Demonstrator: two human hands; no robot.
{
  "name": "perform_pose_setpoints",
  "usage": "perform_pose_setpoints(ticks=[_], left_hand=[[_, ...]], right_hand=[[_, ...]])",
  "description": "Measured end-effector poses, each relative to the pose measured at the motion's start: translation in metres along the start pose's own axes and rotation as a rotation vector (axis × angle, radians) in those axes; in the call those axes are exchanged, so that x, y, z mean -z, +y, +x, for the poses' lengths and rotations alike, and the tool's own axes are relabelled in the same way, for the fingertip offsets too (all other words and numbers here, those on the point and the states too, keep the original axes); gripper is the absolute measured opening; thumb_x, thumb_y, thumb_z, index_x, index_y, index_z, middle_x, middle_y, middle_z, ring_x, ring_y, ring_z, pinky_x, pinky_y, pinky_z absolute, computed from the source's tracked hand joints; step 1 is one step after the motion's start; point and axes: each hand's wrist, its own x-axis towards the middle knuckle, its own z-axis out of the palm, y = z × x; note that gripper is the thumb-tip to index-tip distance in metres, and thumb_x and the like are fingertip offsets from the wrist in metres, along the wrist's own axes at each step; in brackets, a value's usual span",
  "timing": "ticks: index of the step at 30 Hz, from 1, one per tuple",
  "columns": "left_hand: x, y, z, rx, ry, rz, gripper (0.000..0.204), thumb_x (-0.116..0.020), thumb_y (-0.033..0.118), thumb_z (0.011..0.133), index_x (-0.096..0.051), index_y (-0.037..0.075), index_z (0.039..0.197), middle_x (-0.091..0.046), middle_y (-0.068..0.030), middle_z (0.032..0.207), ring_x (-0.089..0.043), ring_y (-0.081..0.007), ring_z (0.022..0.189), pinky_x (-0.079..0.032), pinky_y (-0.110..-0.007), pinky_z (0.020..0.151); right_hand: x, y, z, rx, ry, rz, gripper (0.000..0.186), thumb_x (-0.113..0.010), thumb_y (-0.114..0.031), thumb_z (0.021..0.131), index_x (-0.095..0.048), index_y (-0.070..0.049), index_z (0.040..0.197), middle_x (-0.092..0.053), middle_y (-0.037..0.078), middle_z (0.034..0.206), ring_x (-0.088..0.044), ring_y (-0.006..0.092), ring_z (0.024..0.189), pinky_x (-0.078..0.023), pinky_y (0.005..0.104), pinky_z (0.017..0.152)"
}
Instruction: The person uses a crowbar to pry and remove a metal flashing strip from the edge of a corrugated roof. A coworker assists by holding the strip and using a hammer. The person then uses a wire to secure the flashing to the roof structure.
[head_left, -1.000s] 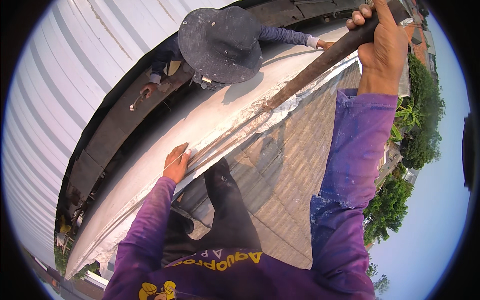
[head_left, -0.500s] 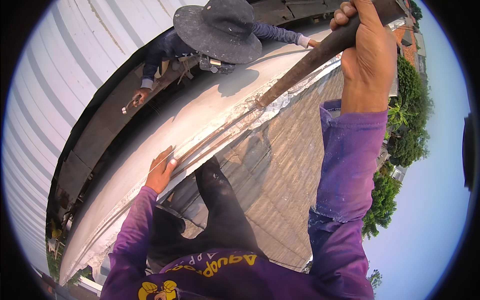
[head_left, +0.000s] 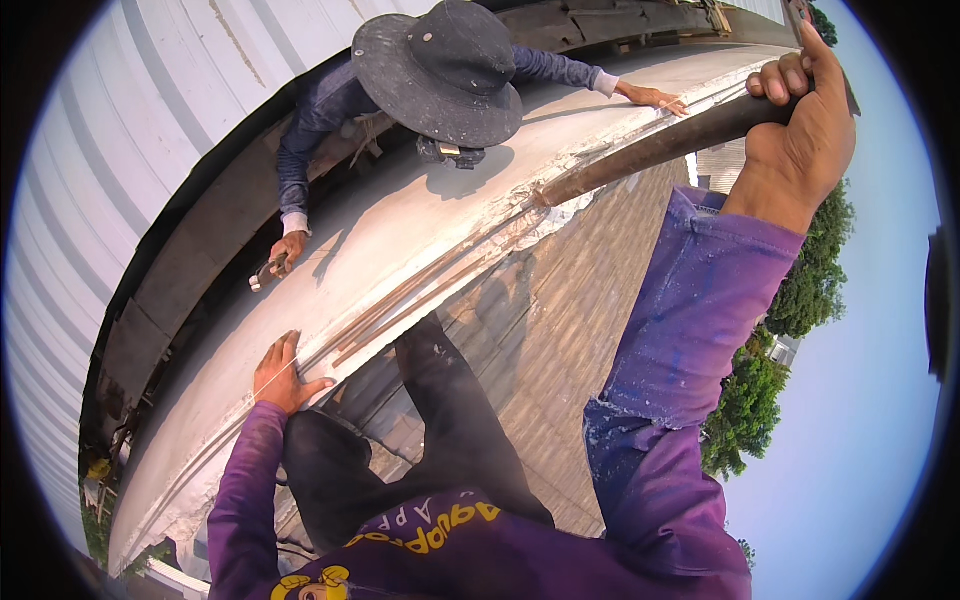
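Note:
My right hand (head_left: 790,140), high at the right, is wrapped round a long rusty metal pipe (head_left: 660,150), whose far end touches the crumbled edge of a pale concrete slab (head_left: 390,240). Thin rust-brown rods (head_left: 440,277) run along that edge from the pipe's end. At lower left, my left hand (head_left: 288,376) lies on the slab edge with fingers spread and thumb out, beside a thin pale string.
A co-worker in a dark bucket hat (head_left: 440,75) leans over the slab, holding a small metal tool (head_left: 266,272) in one hand, the other near the edge. Corrugated white roofing (head_left: 120,170) fills the left; weathered roofing (head_left: 530,370) and my dark-trousered legs lie below the edge.
My right hand has shifted right, and the pipe now lies flatter. My left hand has slid down-left along the edge, fingers more spread. The co-worker's tool hand has moved down over the slab.

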Motion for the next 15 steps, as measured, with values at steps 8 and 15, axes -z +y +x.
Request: perform_pose_setpoints(ticks=[8,15], left_hand=[[0.001,0.004,0.003,-0.032,0.013,0.007,0.115,-0.084,0.074,0.071,-0.047,0.000,0.151,-0.057,-0.0215,0.147,-0.057,-0.0377,0.137,-0.051,-0.046,0.111],[0.001,-0.001,0.002,-0.059,0.028,-0.013,0.113,-0.084,0.072,0.073,-0.047,-0.002,0.150,-0.058,-0.0224,0.142,-0.061,-0.0383,0.131,-0.053,-0.045,0.109]], right_hand=[[-0.003,-0.016,-0.037,0.059,0.151,-0.016,0.017,-0.075,-0.004,0.089,-0.059,0.001,0.086,-0.048,0.004,0.065,-0.048,0.0169,0.055,-0.044,0.0352,0.057],[-0.005,-0.015,-0.044,0.068,0.228,-0.075,0.012,-0.074,-0.002,0.089,-0.065,0.005,0.088,-0.052,0.005,0.066,-0.050,0.0169,0.055,-0.046,0.0346,0.057]])
